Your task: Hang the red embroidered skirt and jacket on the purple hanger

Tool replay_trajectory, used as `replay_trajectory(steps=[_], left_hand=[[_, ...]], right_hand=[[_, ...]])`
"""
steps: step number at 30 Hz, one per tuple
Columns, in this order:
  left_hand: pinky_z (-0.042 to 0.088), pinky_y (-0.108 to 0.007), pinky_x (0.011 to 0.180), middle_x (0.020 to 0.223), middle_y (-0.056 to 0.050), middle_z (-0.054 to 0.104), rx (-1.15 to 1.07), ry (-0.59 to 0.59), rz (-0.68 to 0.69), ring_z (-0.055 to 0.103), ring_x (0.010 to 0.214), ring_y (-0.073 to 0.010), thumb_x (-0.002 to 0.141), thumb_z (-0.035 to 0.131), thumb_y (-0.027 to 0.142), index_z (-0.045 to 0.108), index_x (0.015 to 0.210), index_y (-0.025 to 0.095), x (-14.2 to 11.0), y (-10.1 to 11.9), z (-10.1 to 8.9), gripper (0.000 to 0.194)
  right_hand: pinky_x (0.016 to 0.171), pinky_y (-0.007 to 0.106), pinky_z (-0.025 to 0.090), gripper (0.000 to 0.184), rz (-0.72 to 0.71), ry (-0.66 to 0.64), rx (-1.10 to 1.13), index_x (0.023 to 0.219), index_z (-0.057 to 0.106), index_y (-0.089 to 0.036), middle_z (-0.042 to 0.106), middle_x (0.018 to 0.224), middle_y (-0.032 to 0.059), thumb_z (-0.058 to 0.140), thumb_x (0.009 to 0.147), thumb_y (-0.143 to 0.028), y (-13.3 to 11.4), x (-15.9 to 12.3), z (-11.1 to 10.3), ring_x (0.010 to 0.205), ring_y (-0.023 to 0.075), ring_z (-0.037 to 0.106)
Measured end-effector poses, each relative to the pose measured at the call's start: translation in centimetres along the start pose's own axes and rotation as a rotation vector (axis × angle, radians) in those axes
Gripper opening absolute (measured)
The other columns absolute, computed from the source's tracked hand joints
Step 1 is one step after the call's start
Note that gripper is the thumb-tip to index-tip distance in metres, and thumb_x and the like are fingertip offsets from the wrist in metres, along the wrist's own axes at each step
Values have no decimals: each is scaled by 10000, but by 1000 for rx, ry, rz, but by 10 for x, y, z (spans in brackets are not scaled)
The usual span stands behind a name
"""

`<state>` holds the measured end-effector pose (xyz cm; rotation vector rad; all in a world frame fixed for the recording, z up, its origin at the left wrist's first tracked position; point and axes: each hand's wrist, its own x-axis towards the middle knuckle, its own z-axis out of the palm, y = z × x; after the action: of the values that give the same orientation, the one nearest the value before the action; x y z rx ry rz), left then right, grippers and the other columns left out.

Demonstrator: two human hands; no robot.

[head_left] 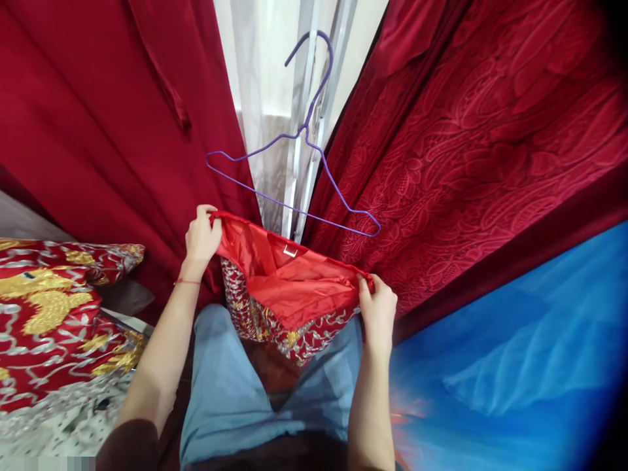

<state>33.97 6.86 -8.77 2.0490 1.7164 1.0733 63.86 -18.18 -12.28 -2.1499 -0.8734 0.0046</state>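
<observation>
A red skirt (304,291) with a shiny plain lining and silver-and-gold embroidery outside is stretched by its waistband in front of my knees. My left hand (202,237) pinches one end of the band, a thin red string around that wrist. At the other end, my right hand (377,302) grips the edge between thumb and fingers. A small white label (290,250) shows inside the band. Just beyond the skirt is a purple wire hanger (294,208), its hook upward and nothing on it; I cannot tell what holds it up.
Dark red fabric (98,124) hangs at left, and patterned red fabric (471,144) at right. Metal poles (297,163) stand between them. At lower left lies an embroidered red garment (53,320) with gold motifs. Blue printed fabric (520,366) covers the lower right.
</observation>
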Motion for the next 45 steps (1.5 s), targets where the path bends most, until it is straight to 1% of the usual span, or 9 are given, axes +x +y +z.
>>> replay_trajectory(steps=[8,13,18,22,25,32,38,42,45], left_hand=[[501,-309,836,944,-95,702,-202,-69,176,667,856,-207,797,688,437,522,1203,134,33,13,-7,533],[492,-294,823,901,-34,681,-243,-118,309,649,802,-172,821,658,437,493,1246,142,36,32,-28,542],[483,-301,822,956,-96,676,-193,-153,34,634,847,-196,814,659,420,417,1331,64,64,18,-13,673],[439,-278,823,894,-86,673,-82,-79,68,594,829,-190,834,580,419,629,938,126,78,1,1,314],[396,-272,721,679,-30,588,-54,-47,76,518,679,-164,832,526,417,576,671,163,85,-4,-1,304],[346,-253,635,556,19,460,-111,96,45,443,614,-131,772,580,485,569,605,169,96,0,-13,358],[476,-239,695,723,-25,652,-473,-57,-69,587,686,-140,667,722,385,661,787,135,108,-10,-13,284],[531,-292,767,822,-40,691,-497,-145,15,648,741,-167,734,683,354,618,1185,140,113,-13,-9,503],[508,-310,881,910,-55,705,-306,-56,134,657,840,-181,763,659,334,638,1174,147,117,-10,-3,452]], right_hand=[[623,240,361,342,-130,52,508,781,658,-166,465,636,-44,654,808,-507,-38,21,-11,613,112,420],[600,251,298,341,-178,277,531,691,583,-178,332,621,-62,681,811,-482,-51,32,-44,597,95,323],[631,263,348,342,-181,85,338,805,691,-166,471,611,-38,623,834,-500,-51,37,-42,600,113,414],[700,287,432,347,-154,-24,312,844,678,-155,656,739,40,601,789,-488,-42,43,-7,665,163,553],[737,317,472,306,-158,-90,229,906,677,-146,707,858,105,597,751,-398,-38,46,14,748,212,623],[677,363,435,273,77,-170,-356,782,724,-163,681,804,158,594,861,-390,-41,36,19,751,280,645],[575,261,345,499,-122,-549,480,601,566,-183,499,583,-17,623,800,-637,-29,50,15,567,127,433],[602,250,332,506,-138,-350,600,598,496,-193,456,620,-32,607,815,-637,-25,58,23,613,114,386],[643,258,330,513,-163,-149,519,563,467,-196,447,630,-27,599,816,-622,-24,65,38,654,125,401]])
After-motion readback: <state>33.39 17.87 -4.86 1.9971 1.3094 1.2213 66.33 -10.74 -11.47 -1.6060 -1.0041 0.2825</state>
